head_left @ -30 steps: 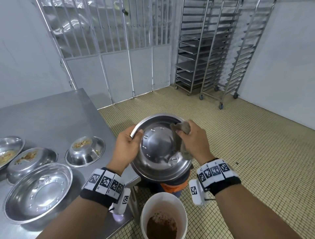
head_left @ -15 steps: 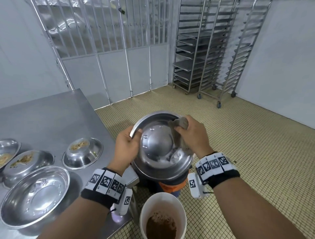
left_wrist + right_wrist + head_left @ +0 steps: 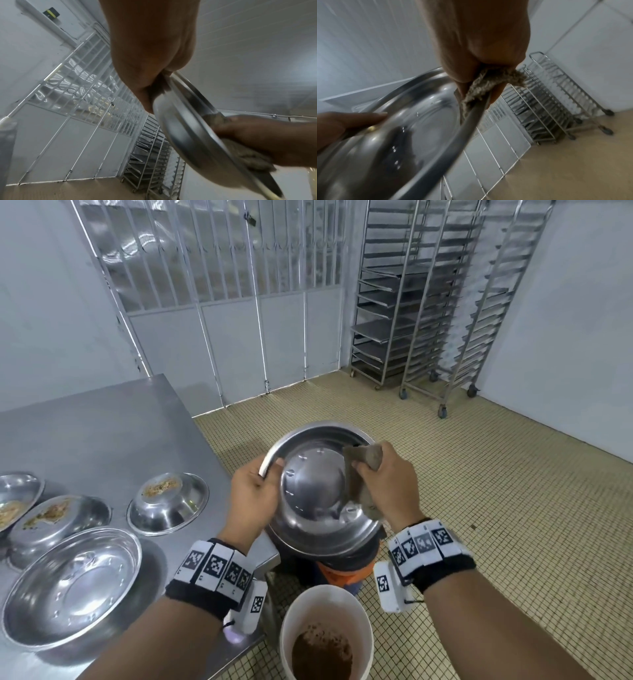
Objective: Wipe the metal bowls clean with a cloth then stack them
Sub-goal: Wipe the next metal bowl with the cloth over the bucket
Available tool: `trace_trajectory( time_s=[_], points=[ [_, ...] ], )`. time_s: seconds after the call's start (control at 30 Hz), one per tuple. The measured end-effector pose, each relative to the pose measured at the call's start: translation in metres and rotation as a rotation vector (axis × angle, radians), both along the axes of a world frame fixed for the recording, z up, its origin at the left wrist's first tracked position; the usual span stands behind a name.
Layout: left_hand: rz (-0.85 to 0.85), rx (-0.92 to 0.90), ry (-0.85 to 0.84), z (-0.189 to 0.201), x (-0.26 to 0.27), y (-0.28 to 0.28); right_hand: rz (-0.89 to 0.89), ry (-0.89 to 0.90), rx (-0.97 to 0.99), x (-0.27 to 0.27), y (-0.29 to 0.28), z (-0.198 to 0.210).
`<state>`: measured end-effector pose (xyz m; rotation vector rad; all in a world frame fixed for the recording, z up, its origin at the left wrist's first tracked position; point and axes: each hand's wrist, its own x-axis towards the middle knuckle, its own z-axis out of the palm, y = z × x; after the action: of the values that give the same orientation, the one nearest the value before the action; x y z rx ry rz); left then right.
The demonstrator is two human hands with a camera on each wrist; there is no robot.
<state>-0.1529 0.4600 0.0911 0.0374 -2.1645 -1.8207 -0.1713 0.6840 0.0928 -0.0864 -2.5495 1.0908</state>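
Steel worktable (image 3: 102, 433) at the left carries four round metal bowls — a clean large one (image 3: 73, 585) nearest, three food-smeared ones (image 3: 168, 503) beyond it. Right of the table, above a white plastic bucket (image 3: 363, 625) of brown residue, hangs the tilted shiny metal bowl (image 3: 318, 494) being wiped. The left hand (image 3: 251, 501) grips its left rim, thumb inside, while the right hand (image 3: 387, 487) pinches a crumpled grey-brown cloth (image 3: 359, 474) over the right rim.

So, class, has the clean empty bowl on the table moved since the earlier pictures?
No. The empty bowl lies at the same spot on the table, with the same gap to the small soiled bowl; only the camera shifted.
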Motion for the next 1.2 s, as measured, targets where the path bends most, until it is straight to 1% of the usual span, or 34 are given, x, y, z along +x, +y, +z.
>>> trace_trajectory(
  time_s=[0.1, 0.17, 0.23, 0.33, 0.4, 0.5, 0.57, 0.67, 0.7, 0.73, 0.83, 0.9, 0.97, 1.0, 1.03, 1.1, 1.13, 1.2],
  points=[
    [-0.062, -0.018, -0.029, -0.004, 0.007, 0.006, 0.134, 0.064, 0.197, -0.005, 0.003, 0.026],
    [-0.061, -0.003, -0.010, -0.005, 0.008, 0.007, 0.144, 0.075, 0.196, -0.003, 0.004, 0.033],
    [-0.029, 0.041, 0.022, -0.005, 0.007, 0.006, 0.080, 0.056, 0.052, 0.003, 0.003, 0.026],
    [0.069, 0.155, 0.069, -0.007, 0.006, 0.003, -0.019, -0.040, -0.265, 0.016, -0.003, -0.001],
    [0.073, 0.156, 0.081, -0.010, 0.008, 0.005, -0.059, -0.070, -0.334, 0.021, -0.005, -0.015],
    [0.009, 0.054, 0.063, -0.010, 0.012, 0.003, -0.035, -0.024, -0.268, 0.020, 0.002, -0.012],
    [-0.052, -0.016, 0.033, -0.007, 0.010, -0.004, 0.037, 0.029, -0.136, 0.019, 0.009, 0.000],
    [-0.243, -0.166, 0.046, -0.001, 0.004, -0.014, 0.217, 0.032, 0.098, 0.016, 0.010, 0.016],
    [-0.297, -0.192, 0.052, 0.001, 0.003, -0.015, 0.258, 0.038, 0.159, 0.015, 0.009, 0.018],
    [-0.313, -0.195, 0.050, 0.002, 0.003, -0.015, 0.278, 0.051, 0.191, 0.015, 0.007, 0.020],
    [-0.220, -0.085, 0.041, 0.005, 0.008, -0.013, 0.256, 0.130, 0.133, 0.014, 0.003, 0.019],
    [-0.139, 0.008, 0.033, 0.004, 0.012, -0.011, 0.173, 0.165, 0.002, 0.016, 0.000, 0.011],
    [-0.049, 0.106, 0.023, 0.002, 0.014, -0.012, 0.090, 0.121, -0.121, 0.019, -0.003, 0.000],
    [-0.023, 0.138, 0.021, 0.002, 0.015, -0.013, 0.067, 0.074, -0.145, 0.021, -0.004, -0.006],
    [-0.012, 0.141, 0.017, 0.001, 0.016, -0.014, 0.058, 0.026, -0.152, 0.021, -0.005, -0.011],
    [-0.030, 0.076, 0.001, 0.000, 0.019, -0.015, 0.074, -0.015, -0.127, 0.018, -0.003, -0.010],
    [-0.052, 0.033, -0.005, 0.000, 0.021, -0.015, 0.101, -0.005, -0.085, 0.015, -0.002, -0.005],
    [-0.106, -0.018, -0.007, 0.002, 0.025, -0.012, 0.182, 0.042, 0.064, 0.009, -0.002, 0.011]
  ],
)
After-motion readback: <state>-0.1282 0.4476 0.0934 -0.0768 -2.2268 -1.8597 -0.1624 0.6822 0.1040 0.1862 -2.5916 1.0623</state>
